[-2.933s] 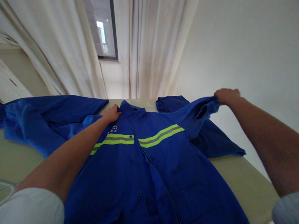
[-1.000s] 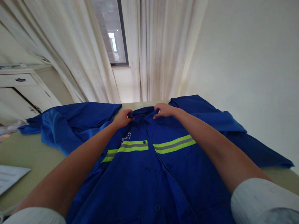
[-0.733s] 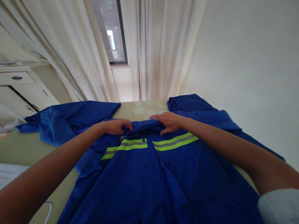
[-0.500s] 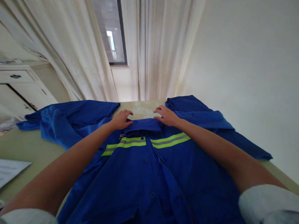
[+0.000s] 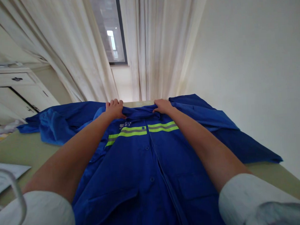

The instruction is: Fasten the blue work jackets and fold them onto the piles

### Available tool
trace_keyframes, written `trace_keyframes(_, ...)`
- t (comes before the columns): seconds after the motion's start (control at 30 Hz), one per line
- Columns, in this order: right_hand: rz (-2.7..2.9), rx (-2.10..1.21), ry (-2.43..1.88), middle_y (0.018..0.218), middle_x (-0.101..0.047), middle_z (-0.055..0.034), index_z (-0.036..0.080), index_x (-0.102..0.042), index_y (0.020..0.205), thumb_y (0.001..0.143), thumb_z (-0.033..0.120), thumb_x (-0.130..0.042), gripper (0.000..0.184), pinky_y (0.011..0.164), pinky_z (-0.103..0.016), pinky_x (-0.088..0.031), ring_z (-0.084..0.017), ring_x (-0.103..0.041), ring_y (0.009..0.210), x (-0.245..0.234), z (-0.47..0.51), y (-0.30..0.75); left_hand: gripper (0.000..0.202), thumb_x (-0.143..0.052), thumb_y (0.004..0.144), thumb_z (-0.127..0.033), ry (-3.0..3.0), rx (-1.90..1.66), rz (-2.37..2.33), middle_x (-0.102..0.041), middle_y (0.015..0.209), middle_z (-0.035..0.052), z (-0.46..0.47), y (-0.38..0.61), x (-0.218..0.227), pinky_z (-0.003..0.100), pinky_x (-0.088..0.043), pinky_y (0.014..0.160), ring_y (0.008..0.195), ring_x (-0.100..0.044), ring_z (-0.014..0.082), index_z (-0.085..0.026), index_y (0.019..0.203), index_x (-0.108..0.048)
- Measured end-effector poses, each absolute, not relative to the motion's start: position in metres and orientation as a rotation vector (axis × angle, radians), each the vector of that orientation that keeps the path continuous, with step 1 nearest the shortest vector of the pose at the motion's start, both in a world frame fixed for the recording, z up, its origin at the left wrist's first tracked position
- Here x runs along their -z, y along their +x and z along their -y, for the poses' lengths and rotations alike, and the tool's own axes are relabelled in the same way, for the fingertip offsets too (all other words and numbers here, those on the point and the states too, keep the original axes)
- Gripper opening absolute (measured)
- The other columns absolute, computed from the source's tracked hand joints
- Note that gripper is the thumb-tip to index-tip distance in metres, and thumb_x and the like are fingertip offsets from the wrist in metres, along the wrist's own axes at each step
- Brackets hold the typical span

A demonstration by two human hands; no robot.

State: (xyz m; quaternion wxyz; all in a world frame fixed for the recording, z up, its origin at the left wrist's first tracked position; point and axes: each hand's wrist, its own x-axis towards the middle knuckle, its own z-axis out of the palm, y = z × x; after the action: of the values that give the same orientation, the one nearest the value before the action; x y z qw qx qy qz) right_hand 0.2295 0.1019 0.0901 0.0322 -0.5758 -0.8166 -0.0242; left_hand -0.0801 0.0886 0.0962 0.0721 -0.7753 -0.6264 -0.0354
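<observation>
- Two bare hands work at the top of a royal-blue cloth work jacket (image 5: 132, 167), which lies front up on a pale beige table top (image 5: 276, 178), its collar at the table's far edge.
- The left hand (image 5: 114, 109) is closed, curled over the folded blue collar (image 5: 140, 110) and bunching the cloth.
- The right hand (image 5: 163, 106) is narrowly closed on the collar's other side, its fingers over the fabric.
- The jacket looks light, soft and limp, likely to slump and crease. The collar and shoulders look like the surest places to take hold, since the cloth doubles there.
- Lime-and-grey reflective stripes (image 5: 133, 133) cross the chest just below the collar and may be a little stiffer than the cloth around them.
- Two long blue sleeves (image 5: 60, 120) spread sideways across the table, one on each side of the jacket's body.
- A white paper sheet (image 5: 7, 175) lies at the table's left side.
- Beyond the table hang off-white curtains (image 5: 63, 53) around a dark-framed window (image 5: 109, 30).
</observation>
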Motion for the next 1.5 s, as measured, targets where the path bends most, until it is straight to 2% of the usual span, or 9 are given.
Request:
trace_keyframes(0.1,2.437,0.139,-1.758,0.155,-0.055,-0.0219,0.015,-0.056,0.149,0.101,0.031,-0.064,0.051,0.117,-0.051,-0.039,-0.036,-0.051,0.141,-0.056,-0.079,0.22,0.103,-0.077,0.077,-0.032,-2.388,0.13,1.833,-0.039,0.164,0.028,-0.06,-0.071,-0.072,0.065,-0.016,0.126,0.151,-0.037,0.0459,-0.011,0.166,-0.03)
trace_keyframes(0.2,2.369,0.186,-1.614,0.168,-0.041,-0.0177,0.015,-0.05,0.155,0.104,0.021,-0.052,0.052,0.125,-0.051,-0.028,-0.033,-0.04,0.151,-0.032,-0.052,0.217,0.079,-0.055,0.09,-0.025,-2.441,0.273,1.82,-0.035,0.171,0.0184,-0.026,-0.065,-0.046,0.061,-0.01,0.13,0.155,-0.036,0.0371,-0.016,0.166,-0.034)
trace_keyframes(0.5,2.42,-0.188,-1.555,0.171,-0.036,-0.0159,0.017,-0.043,0.162,0.108,0.041,-0.049,0.059,0.127,-0.048,-0.028,-0.03,-0.033,0.158,-0.044,0.035,0.208,0.068,-0.031,0.107,-0.042,-2.71,0.233,1.914,-0.029,0.173,0.0214,0.046,-0.047,-0.039,0.055,-0.026,0.127,0.159,-0.032,0.0355,-0.009,0.167,-0.029)
trace_keyframes(0.7,2.416,-0.395,-1.387,0.146,-0.063,-0.0154,0.024,-0.059,0.149,0.104,0.062,-0.053,0.059,0.117,-0.047,-0.045,-0.031,-0.059,0.135,-0.071,0.205,0.227,0.067,-0.036,0.106,-0.061,-2.822,0.373,1.593,-0.051,0.161,0.0171,0.18,-0.04,-0.054,0.055,-0.028,0.125,0.148,-0.049,0.0372,-0.022,0.158,-0.05)
trace_keyframes(0.83,2.516,-0.389,-1.483,0.167,-0.041,-0.0195,0.026,-0.04,0.166,0.092,0.077,-0.06,0.092,0.123,-0.06,-0.036,-0.039,-0.04,0.154,-0.047,0.312,0.227,0.08,-0.041,0.101,-0.072,-2.89,0.348,1.459,-0.033,0.173,0.0141,0.276,-0.031,-0.024,0.066,-0.018,0.127,0.16,-0.028,0.042,-0.028,0.167,-0.036)
trace_keyframes(1.0,2.562,-0.297,-1.508,0.175,-0.02,-0.0194,0.02,-0.031,0.169,0.101,0.074,-0.047,0.089,0.131,-0.06,-0.018,-0.036,-0.017,0.164,-0.023,0.326,0.213,0.08,-0.041,0.102,-0.069,-2.901,0.283,1.433,-0.022,0.176,0.0144,0.28,-0.025,-0.01,0.068,-0.014,0.128,0.162,-0.018,0.0423,-0.025,0.169,-0.033)
trace_keyframes(1.2,2.491,-0.341,-1.564,0.173,-0.028,-0.02,0.017,-0.039,0.165,0.101,0.068,-0.053,0.083,0.13,-0.056,-0.02,-0.036,-0.024,0.162,-0.04,0.296,0.209,0.076,-0.047,0.103,-0.058,-2.878,0.223,1.576,-0.026,0.175,0.0172,0.256,-0.022,-0.031,0.068,-0.014,0.128,0.161,-0.022,0.0424,-0.02,0.167,-0.035)
trace_keyframes(1.33,2.465,-0.42,-1.385,0.161,-0.049,-0.0144,0.026,-0.054,0.154,0.089,0.068,-0.072,0.08,0.124,-0.052,-0.037,-0.036,-0.045,0.147,-0.053,0.344,0.216,0.066,-0.044,0.106,-0.052,-3.047,0.376,1.367,-0.043,0.168,0.0112,0.327,-0.022,-0.038,0.05,-0.026,0.13,0.156,-0.04,0.0292,-0.025,0.166,-0.039)
trace_keyframes(1.5,2.354,-0.543,-1.419,0.138,-0.067,-0.0109,0.027,-0.061,0.147,0.092,0.028,-0.066,0.055,0.113,-0.049,-0.049,-0.031,-0.061,0.125,-0.053,0.399,0.223,0.078,-0.054,0.099,-0.065,-3.023,0.366,1.402,-0.041,0.169,0.0133,0.413,-0.014,-0.027,0.056,-0.028,0.129,0.154,-0.041,0.0345,-0.024,0.165,-0.041)
